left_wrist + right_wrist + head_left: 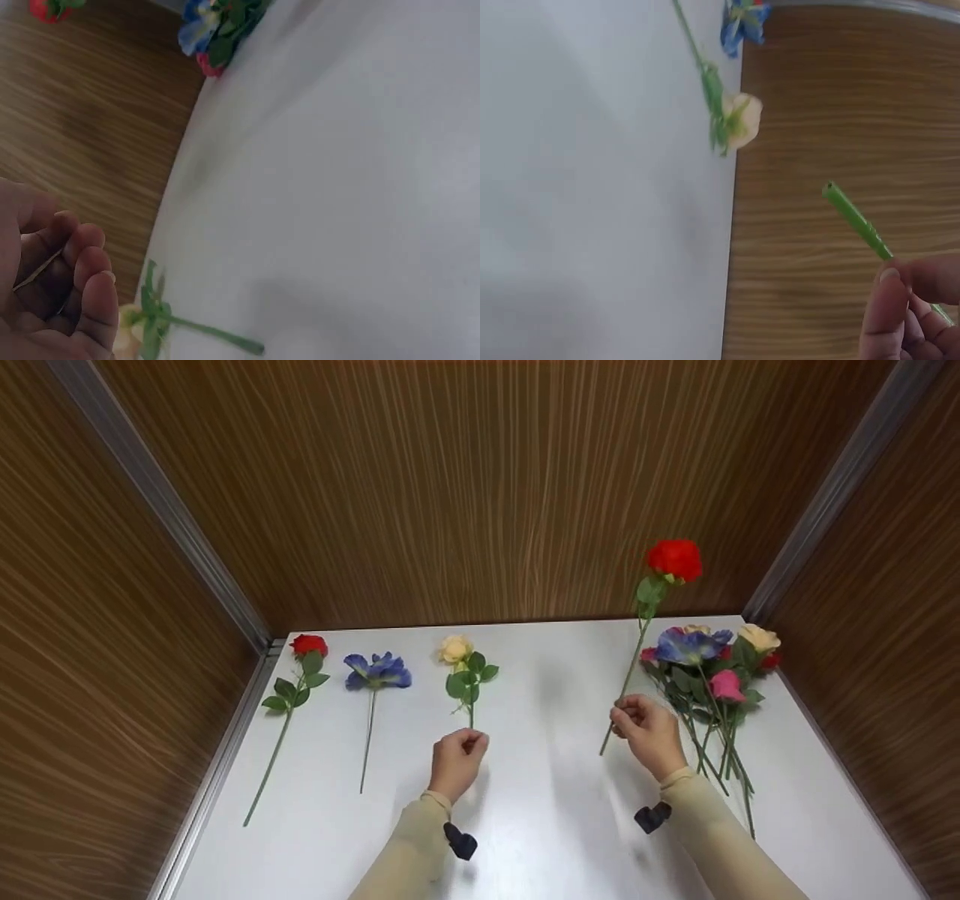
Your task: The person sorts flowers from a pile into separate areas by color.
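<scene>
My right hand [646,729] pinches the green stem [855,219] of a red rose [675,559] and holds it lifted and tilted, bloom up against the back wall. The stem's cut end sticks out past my fingers [889,307]. My left hand [459,754] sits on the white table just below the stem end of a cream rose [456,649] that lies flat. In the left wrist view the fingers [82,277] are curled with nothing in them, and the cream rose's stem [214,331] lies apart from them.
A red rose [309,645] and a blue flower [379,669] lie side by side left of the cream rose. A pile of mixed flowers [705,660] lies at the right rear. Wood-grain walls [480,495] close in the white table [547,810] on three sides.
</scene>
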`<action>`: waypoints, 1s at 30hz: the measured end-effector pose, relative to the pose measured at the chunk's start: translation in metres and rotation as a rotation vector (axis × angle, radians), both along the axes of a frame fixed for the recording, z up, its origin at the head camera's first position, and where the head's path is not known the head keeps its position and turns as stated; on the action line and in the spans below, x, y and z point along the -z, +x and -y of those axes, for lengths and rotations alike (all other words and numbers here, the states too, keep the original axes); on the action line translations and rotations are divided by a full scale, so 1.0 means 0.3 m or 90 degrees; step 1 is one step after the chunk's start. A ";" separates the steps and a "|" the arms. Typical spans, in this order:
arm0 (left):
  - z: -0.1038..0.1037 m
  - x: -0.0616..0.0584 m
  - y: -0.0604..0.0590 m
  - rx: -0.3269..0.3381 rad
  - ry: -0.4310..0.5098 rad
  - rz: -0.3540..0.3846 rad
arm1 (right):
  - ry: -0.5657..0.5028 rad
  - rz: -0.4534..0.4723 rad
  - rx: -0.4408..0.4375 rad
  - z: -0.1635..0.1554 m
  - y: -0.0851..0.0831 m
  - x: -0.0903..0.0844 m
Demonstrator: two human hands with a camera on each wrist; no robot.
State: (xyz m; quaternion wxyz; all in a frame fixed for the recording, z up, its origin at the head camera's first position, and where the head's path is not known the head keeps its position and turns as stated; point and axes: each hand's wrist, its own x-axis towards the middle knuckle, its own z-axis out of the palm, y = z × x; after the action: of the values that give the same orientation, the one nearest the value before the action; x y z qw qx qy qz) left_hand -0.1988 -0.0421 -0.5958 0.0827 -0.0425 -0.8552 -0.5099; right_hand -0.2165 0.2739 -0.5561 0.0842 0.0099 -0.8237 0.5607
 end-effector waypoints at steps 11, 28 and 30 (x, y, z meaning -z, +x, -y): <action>-0.174 -0.034 0.131 0.162 -0.104 -0.074 | -0.172 0.092 -0.097 0.153 0.120 0.039; -0.233 0.036 0.210 0.162 -0.199 -0.132 | -0.203 0.141 -0.175 0.206 0.194 0.146; -0.236 0.043 0.214 0.161 -0.200 -0.133 | -0.197 0.144 -0.173 0.207 0.198 0.154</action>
State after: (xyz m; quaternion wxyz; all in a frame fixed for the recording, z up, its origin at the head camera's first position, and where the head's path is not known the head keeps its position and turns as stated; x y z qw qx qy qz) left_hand -0.1345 0.0287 -0.6088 0.0986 -0.2145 -0.8986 -0.3698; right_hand -0.1570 0.2119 -0.6022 -0.0846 0.0448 -0.7230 0.6842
